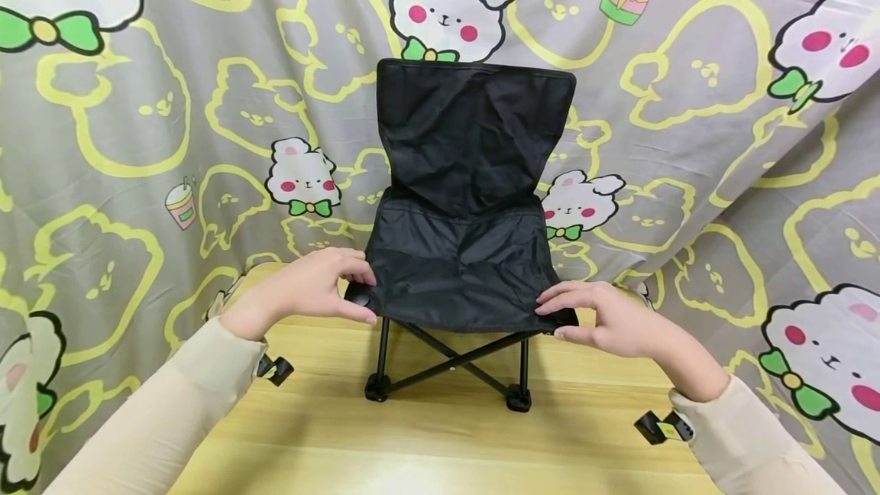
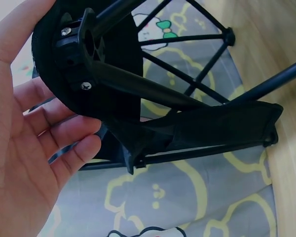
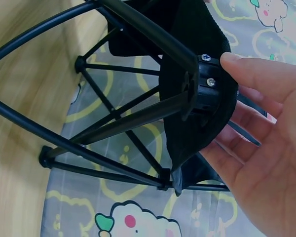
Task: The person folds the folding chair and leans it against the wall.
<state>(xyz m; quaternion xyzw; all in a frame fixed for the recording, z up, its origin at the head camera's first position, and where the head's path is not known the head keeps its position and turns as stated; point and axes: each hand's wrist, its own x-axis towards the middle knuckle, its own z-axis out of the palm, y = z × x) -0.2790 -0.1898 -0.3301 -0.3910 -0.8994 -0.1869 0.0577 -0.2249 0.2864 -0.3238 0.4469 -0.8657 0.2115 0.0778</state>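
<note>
A black folding camping chair (image 1: 461,281) stands unfolded, its fabric backrest (image 1: 474,136) upright and its crossed front legs (image 1: 426,340) spread. My left hand (image 1: 309,285) holds the seat's front left corner, thumb toward the front and fingers curved along the outer side. On the opposite front corner my right hand (image 1: 612,319) has its grip, thumb at the fabric edge and fingers round the side. The wrist views show the underside of each corner, with a screwed plastic leg joint (image 2: 74,54) on the left and a matching joint (image 3: 207,81) on the right.
The chair's feet (image 1: 519,398) rest on a light wood-grain surface (image 1: 412,449). Behind and on both sides hangs a grey curtain (image 1: 227,44) printed with rabbits and yellow outlines, close to the backrest. Small black devices (image 1: 663,428) are strapped at both wrists.
</note>
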